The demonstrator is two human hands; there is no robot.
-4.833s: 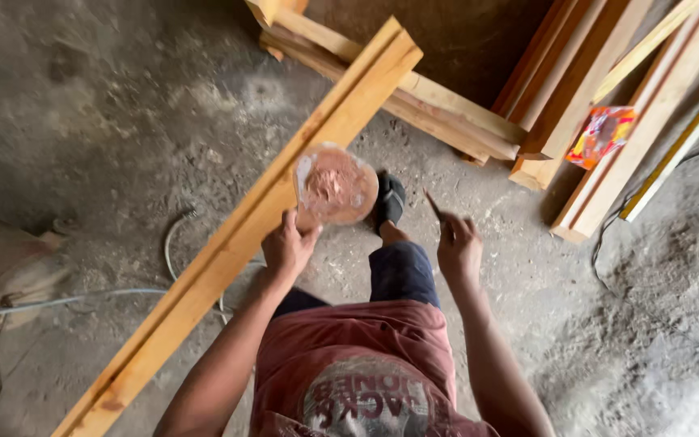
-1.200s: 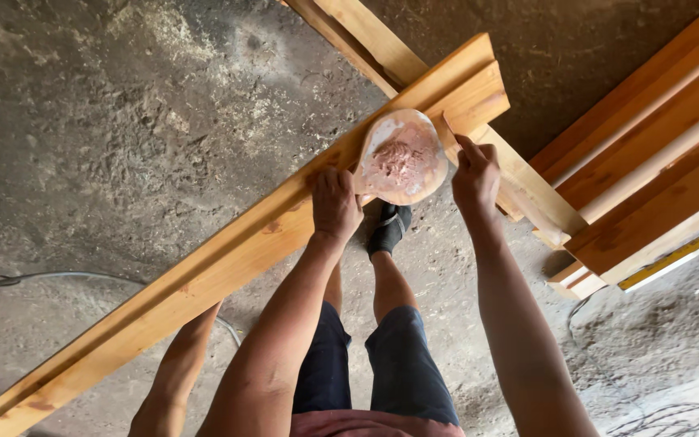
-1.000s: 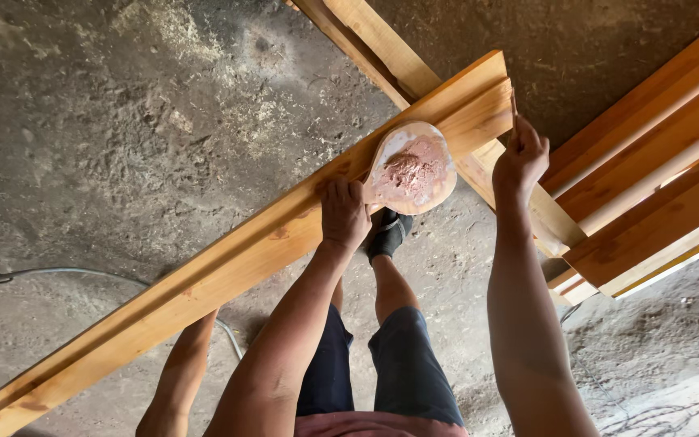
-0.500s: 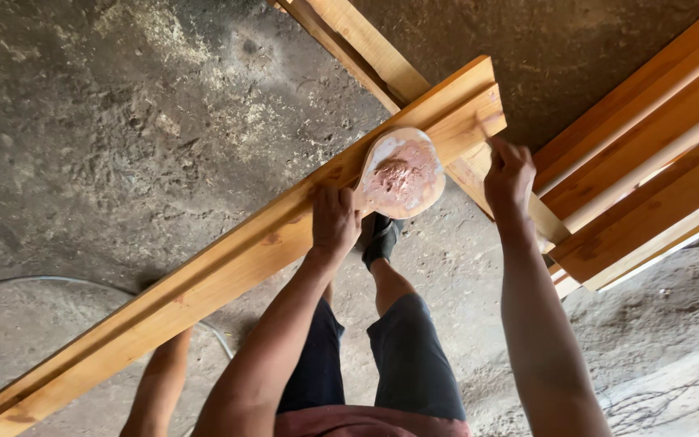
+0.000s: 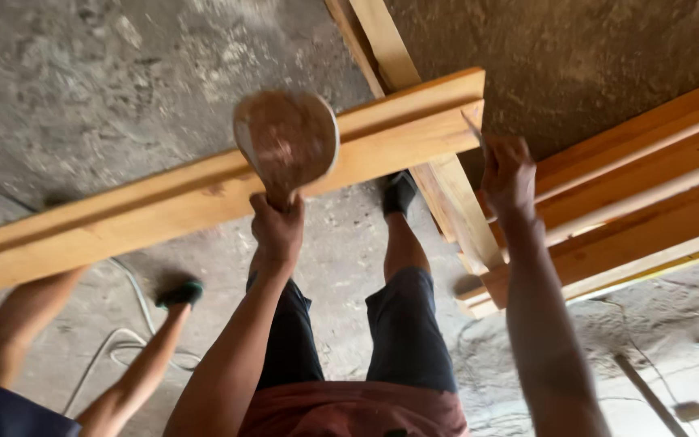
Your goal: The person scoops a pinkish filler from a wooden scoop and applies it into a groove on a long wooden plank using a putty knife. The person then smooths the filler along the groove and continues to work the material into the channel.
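A round wooden mallet-like tool (image 5: 286, 139), its broad flat face dusty and reddish, stands raised in front of the long plank (image 5: 204, 194), which runs from the left edge of the view up to its sawn end near the upper middle. The left hand (image 5: 277, 231) is wrapped in a closed fist around the tool's short handle, just below the plank's lower edge. At the plank's sawn end the right hand (image 5: 510, 174) is lifted, its fingers drawn together pinching a thin pale sliver, perhaps a nail or a pencil (image 5: 472, 128); it is too small to tell which. Its tip lies just beside the plank's end corner. Below the hands are the person's dark shorts (image 5: 349, 340) and a foot in a dark shoe (image 5: 399, 193) planted on the rough concrete floor (image 5: 107, 89). At the lower left another person's legs (image 5: 66, 356) stand beneath the plank, one foot in a dark shoe with a green edge (image 5: 178, 293), near a pale cable (image 5: 119, 348) looping on the floor. To the right, a stack of orange-brown timber boards (image 5: 641, 194) lies slantwise, and a second plank (image 5: 414, 113) runs under the first one's end.
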